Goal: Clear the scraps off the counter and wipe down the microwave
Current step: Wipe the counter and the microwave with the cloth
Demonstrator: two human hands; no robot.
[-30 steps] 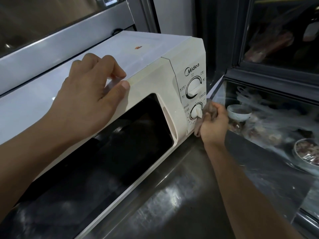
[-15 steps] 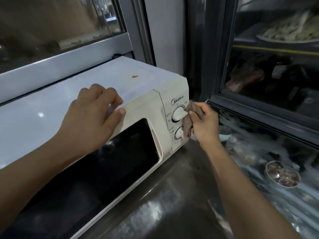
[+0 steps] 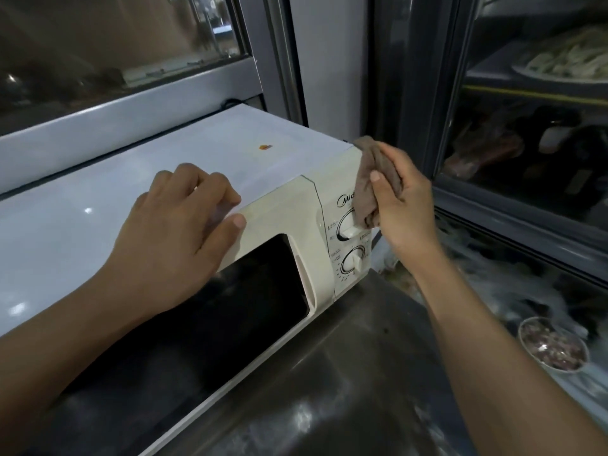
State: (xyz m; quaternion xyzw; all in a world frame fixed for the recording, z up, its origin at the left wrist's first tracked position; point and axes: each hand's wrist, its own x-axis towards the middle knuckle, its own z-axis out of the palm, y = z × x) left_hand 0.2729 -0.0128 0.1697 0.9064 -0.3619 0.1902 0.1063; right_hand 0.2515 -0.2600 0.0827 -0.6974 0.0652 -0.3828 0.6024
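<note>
A cream microwave [image 3: 283, 199] with a dark door window and two white dials stands on a steel counter [image 3: 345, 390]. My left hand [image 3: 177, 232] rests on the front top edge of the microwave, fingers on top and thumb on the door's upper face. My right hand [image 3: 401, 202] grips a brown rag [image 3: 370, 182] and holds it against the upper right corner of the control panel, just above the top dial. A small orange scrap [image 3: 264, 147] lies on the microwave's white top.
A glass-fronted chiller [image 3: 526, 159] stands at the right, with plates of food and plastic-wrapped items inside. A metal bowl of minced meat [image 3: 552, 347] sits low on the right. A window with a grey frame [image 3: 131, 103] runs behind the microwave.
My right hand has carried the rag upward along the control panel, from the lower dial past the upper dial to the top right corner. My left hand has stayed on the top edge.
</note>
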